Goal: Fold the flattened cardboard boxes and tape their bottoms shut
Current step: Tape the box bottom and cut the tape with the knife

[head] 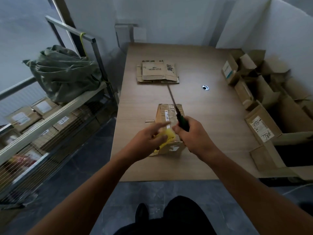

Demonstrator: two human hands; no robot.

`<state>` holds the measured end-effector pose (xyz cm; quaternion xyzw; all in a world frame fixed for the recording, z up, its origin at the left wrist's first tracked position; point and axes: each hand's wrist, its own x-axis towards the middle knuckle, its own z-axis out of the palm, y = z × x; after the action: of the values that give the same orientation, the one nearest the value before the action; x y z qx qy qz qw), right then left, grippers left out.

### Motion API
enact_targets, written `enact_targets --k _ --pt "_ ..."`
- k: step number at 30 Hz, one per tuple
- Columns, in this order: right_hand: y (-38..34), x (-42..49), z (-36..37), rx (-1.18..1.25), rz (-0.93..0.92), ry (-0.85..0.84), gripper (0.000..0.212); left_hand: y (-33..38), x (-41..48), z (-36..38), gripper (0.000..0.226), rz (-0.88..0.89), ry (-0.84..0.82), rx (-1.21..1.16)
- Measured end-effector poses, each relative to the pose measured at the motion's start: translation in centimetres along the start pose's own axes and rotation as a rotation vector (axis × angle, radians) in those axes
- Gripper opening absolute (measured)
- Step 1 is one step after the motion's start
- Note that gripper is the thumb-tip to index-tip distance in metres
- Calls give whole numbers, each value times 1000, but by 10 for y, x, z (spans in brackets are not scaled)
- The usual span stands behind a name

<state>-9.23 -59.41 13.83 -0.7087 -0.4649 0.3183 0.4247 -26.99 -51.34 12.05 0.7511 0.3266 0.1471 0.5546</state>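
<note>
Head view: right hand (191,133) grips screwdriver (182,122) above box (166,116).

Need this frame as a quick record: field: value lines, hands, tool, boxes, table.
left hand: over the near end of the box, fingers on a yellow tape strip
right hand: closed around a screwdriver handle
screwdriver: dark green handle, long thin shaft pointing away from the person
box: folded up, standing on the table in front of the person, labels and clear tape on top
flattened boxes: small stack at the far middle of the table
table: light wood, round grommet near the middle
folded boxes: clustered along the right edge
</note>
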Motion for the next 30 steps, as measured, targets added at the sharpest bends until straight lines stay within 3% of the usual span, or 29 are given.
enact_targets --k 2,5,9,12,19,26,30 --pt "1 13 -6 64 31 34 9 -3 9 -9 53 29 35 -90" --pt "5 32 -14 195 84 40 11 -3 28 -28 41 58 51 -141" --pt "21 71 -23 362 149 153 14 -5 67 -61 24 77 34 131" --pt "48 112 -56 445 218 276 18 -10 98 -95 22 -37 110 259" --pt "130 187 -55 462 483 138 16 -52 195 -102 33 -210 1 650" --pt "185 224 -15 572 704 -14 14 -107 230 -84 34 -369 -33 650" --pt "191 231 -7 536 730 -153 17 -118 231 -70 32 -407 -26 557"
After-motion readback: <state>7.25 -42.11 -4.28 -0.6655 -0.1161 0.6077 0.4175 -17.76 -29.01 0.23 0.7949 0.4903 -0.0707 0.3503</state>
